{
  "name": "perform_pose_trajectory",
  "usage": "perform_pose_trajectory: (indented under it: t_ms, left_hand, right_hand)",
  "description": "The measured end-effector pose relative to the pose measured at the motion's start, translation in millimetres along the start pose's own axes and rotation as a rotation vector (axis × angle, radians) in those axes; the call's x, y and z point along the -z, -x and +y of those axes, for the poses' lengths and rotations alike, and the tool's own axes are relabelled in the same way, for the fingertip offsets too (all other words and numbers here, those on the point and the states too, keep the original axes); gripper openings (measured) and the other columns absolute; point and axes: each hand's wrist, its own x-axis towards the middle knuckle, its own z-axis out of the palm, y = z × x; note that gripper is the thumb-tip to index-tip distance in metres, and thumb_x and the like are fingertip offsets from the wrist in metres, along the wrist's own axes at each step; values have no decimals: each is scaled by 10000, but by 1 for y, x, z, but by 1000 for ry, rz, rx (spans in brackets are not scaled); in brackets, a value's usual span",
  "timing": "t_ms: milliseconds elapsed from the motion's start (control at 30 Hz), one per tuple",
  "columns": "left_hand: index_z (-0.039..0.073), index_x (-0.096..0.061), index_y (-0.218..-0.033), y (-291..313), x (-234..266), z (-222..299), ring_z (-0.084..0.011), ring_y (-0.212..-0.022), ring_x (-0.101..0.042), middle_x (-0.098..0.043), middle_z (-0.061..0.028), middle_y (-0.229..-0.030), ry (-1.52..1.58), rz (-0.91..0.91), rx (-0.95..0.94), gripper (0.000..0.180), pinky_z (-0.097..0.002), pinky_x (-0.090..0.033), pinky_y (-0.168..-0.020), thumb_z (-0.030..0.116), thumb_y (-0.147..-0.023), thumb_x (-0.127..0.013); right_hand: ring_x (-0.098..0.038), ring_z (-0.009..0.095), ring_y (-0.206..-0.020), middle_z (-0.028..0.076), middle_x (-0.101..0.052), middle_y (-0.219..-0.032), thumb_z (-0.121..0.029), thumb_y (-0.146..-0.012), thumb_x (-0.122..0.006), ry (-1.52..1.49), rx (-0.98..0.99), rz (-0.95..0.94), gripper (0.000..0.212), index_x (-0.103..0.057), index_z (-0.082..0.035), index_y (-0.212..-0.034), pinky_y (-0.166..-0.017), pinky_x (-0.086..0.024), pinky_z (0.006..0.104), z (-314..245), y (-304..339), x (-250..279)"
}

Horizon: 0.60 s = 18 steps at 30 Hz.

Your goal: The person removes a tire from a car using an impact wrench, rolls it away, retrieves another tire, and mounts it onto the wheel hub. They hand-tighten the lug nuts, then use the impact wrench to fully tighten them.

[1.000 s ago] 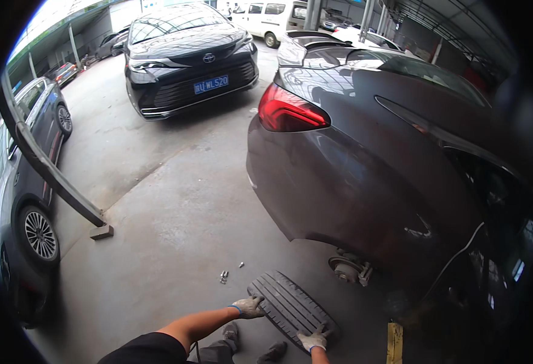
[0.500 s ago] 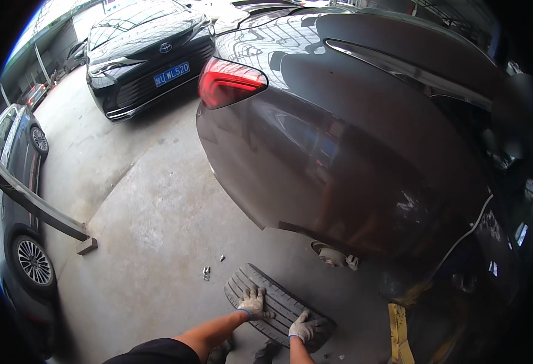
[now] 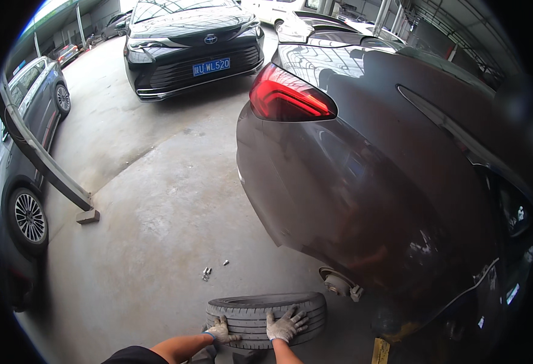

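Observation:
A black tyre is in front of me near the lower edge, its grooved tread toward me and a narrow strip of its side showing along the top. My left hand, in a pale, dirty knit glove, lies open on the left part of the tread. Toward the right part, my right hand, gloved alike, presses flat with its fingers spread. Neither hand is wrapped round anything. Just beyond the tyre to the right, a bare brake disc and hub show under the brown car.
Small metal pieces, perhaps wheel nuts, lie on the concrete floor beyond the tyre. A yellow metal support stands at lower right. A grey post leans at left beside a dark parked car. Another black car faces me at the back.
The tyre has turned from a slanting position to lie nearly straight across in front of me. Both hands remain on the tread, having shifted with it. My view has tilted up and left.

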Motion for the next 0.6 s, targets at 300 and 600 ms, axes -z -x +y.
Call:
perform_pose_trajectory:
  t_ms: [300,600]
  left_hand:
    - [-169,-205,-1454,-2,18,7,-390,-1347,-451,-432,-342,-1424,125,-133,-37,1196,-405,-370,-1105,766,-794,-549]
    - [-139,-235,-1464,-11,-19,39,-394,-1392,-385,-404,-337,-1449,128,-127,-157,1216,-410,-326,-1139,820,-772,-515]
  right_hand:
    - [-74,496,-1459,289,-124,-1585,-783,-776,-504,66,145,-18,1070,-211,-118,-1562,-1151,-48,644,55,-15,-14]
    - [-102,480,-1459,254,-110,-1599,-701,-812,-538,-13,39,-95,1015,-192,-108,-1560,-1146,-143,628,107,-21,6]
